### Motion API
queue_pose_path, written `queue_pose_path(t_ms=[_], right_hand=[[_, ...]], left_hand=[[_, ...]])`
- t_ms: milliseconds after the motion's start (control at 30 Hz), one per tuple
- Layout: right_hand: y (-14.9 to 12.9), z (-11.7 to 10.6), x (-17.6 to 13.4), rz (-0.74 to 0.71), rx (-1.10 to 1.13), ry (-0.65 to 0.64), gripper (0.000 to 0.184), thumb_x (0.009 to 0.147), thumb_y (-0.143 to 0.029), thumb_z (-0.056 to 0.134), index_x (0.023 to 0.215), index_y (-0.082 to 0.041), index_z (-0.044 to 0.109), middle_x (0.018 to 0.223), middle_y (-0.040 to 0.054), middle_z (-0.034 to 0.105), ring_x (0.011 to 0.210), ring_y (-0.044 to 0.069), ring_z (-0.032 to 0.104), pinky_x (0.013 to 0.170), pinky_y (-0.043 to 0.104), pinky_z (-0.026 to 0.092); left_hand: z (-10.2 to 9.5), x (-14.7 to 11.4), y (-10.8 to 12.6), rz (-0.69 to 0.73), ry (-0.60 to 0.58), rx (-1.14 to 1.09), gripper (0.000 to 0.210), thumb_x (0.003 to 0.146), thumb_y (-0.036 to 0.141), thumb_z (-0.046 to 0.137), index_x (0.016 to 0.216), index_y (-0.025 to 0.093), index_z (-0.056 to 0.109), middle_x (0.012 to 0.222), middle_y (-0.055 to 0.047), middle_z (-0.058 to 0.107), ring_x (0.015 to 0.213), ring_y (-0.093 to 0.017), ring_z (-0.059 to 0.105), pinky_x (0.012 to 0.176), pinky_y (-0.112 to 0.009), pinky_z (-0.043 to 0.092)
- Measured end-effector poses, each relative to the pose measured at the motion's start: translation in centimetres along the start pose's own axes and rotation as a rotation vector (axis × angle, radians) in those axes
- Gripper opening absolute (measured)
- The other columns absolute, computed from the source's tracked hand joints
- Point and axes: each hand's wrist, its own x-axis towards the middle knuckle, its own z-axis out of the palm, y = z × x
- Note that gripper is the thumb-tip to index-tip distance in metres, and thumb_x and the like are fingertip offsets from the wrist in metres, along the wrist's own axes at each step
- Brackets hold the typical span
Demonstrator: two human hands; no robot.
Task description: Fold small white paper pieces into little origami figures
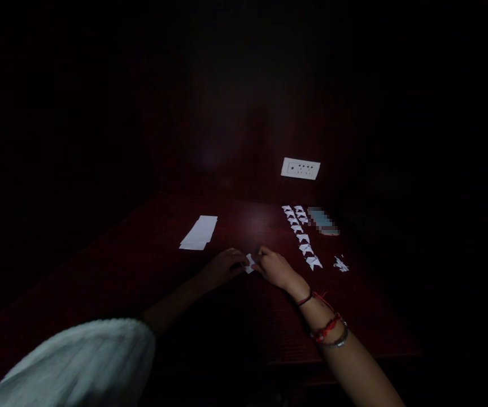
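Note:
A small white piece of folded paper is between my two hands, low over the dark red table. My left hand has its fingers closed on the paper's left side. From the right, my right hand pinches the opposite edge, thumb and fingers bent around it. The fingers cover part of the paper, so its full shape is hidden. Right of my hands, folded white paper pieces with pointed ends lie in two rows, one longer than the other. A stack of white paper strips rests to the left.
Small white paper scraps lie in a heap at the right of the table. Behind them is a blurred-out phone-like object. A white socket plate is on the back wall. The surroundings are very dark.

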Motion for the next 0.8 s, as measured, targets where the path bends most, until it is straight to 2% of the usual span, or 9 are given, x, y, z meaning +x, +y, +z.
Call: queue_pose_path(t_ms=[500, 800], right_hand=[[0.2, 0.2, 0.0, -0.008, -0.01, 0.009, 0.029, 0.079, -0.037, 0.034, 0.099, -0.021, 0.049, 0.093, 0.0049, 0.045, 0.078, 0.013, 0.049, 0.065, 0.023, 0.037], [0.4, 0.1, 0.2, -0.045, 0.074, 0.07, 0.026, 0.078, -0.033, 0.039, 0.095, -0.021, 0.054, 0.088, 0.0043, 0.05, 0.079, 0.012, 0.05, 0.066, 0.021, 0.036]], left_hand=[[-0.3, -0.1, 0.1, 0.097, -0.077, 0.118, 0.019, 0.079, 0.021, 0.042, 0.093, 0.022, 0.055, 0.09, -0.001, 0.057, 0.089, -0.015, 0.043, 0.077, -0.028, 0.033], [-1.1, -1.3, 1.8, 0.087, -0.112, 0.261, 0.032, 0.071, 0.012, 0.045, 0.099, 0.023, 0.049, 0.1, -0.001, 0.052, 0.1, -0.018, 0.037, 0.082, -0.033, 0.03]])
